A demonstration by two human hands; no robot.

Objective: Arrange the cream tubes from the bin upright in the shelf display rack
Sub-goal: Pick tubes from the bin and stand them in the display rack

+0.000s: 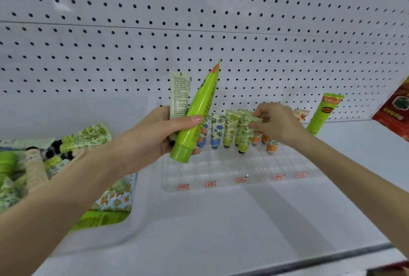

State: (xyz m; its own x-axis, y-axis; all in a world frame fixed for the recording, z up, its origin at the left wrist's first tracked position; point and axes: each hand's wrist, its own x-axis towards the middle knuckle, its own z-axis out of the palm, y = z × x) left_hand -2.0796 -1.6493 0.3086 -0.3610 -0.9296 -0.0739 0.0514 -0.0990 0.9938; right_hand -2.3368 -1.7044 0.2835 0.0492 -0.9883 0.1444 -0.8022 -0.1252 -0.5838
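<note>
My left hand (155, 136) grips a large bright green tube (197, 116) and a cream-coloured tube (179, 95) together, both held above the left end of the clear display rack (221, 176). My right hand (276, 123) pinches the top of a small green floral tube (246, 136) standing cap down in the rack. Several small tubes stand upright in the back slots, among them a blue floral tube (217, 130) and orange-patterned ones (271, 145). The clear bin (124, 233) at the left holds several loose tubes.
A tall green tube (323, 113) leans against the white pegboard (199, 21) at the right. A red box (396, 107) stands at the far right edge. The rack's front slots carry red labels (241, 179). The white shelf (243, 220) has a metal front edge.
</note>
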